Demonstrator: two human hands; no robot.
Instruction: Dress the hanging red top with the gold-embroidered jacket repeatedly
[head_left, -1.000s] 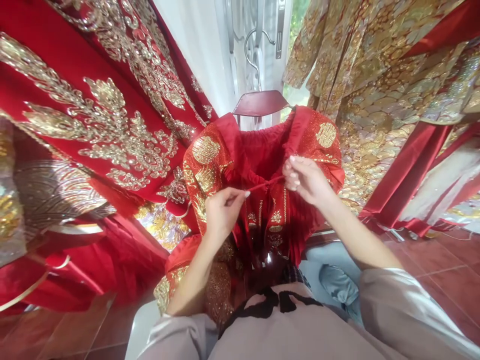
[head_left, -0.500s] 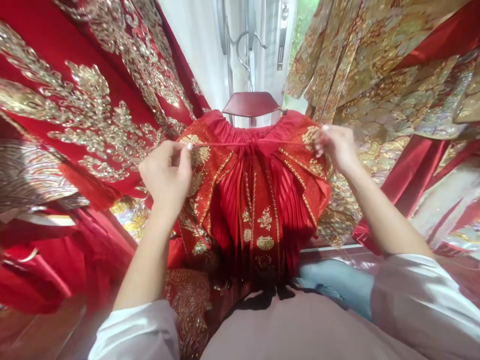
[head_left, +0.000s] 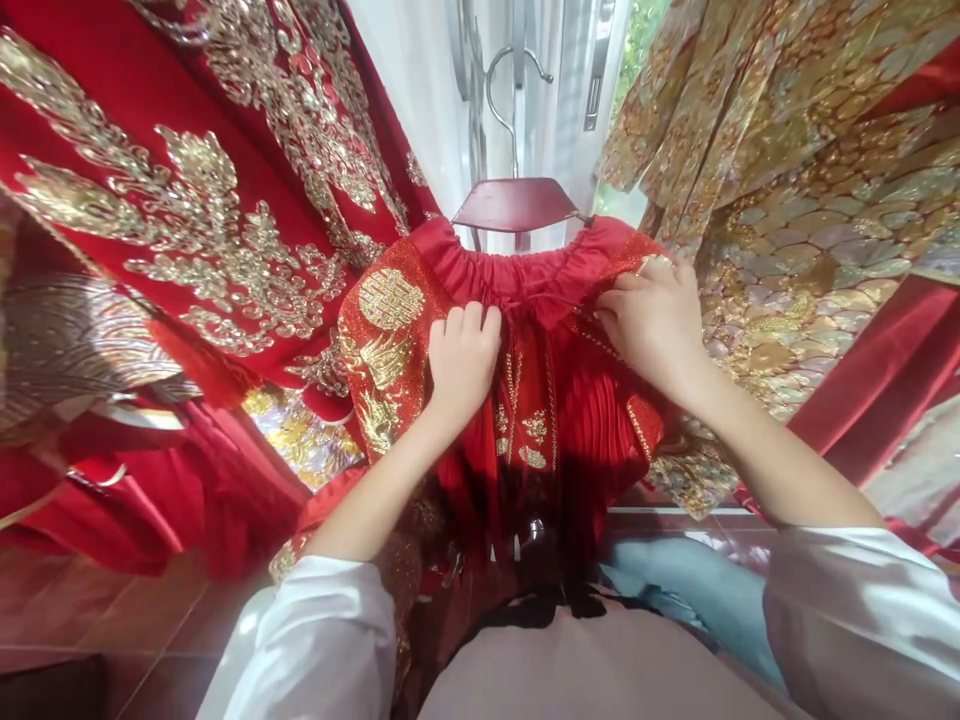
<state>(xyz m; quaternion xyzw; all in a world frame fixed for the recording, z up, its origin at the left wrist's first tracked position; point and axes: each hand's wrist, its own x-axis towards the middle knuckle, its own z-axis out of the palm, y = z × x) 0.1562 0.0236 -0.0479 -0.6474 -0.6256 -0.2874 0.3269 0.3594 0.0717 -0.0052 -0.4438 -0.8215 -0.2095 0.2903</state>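
A red pleated skirt [head_left: 555,400] with gold embroidery hangs from a dark red hanger [head_left: 517,205] straight ahead. Its gathered waistband [head_left: 517,268] runs across the top. My left hand [head_left: 461,355] is curled into a fist just below the waistband, left of centre, its fingers closed on the red fabric or its drawstring. My right hand [head_left: 656,320] rests on the skirt's right shoulder, fingers bent and pressed onto the waistband cloth. What lies under either set of fingers is hidden.
A red robe with heavy gold embroidery [head_left: 195,220] hangs close on the left. Gold scale-patterned garments [head_left: 795,180] hang close on the right. A white curtain and window [head_left: 540,90] stand behind the hanger. Red floor tiles [head_left: 112,640] show at lower left.
Both hands were pulling a thin red drawstring out sideways from the waistband. They have since come back in and now press against the waistband, and the string is no longer stretched between them.
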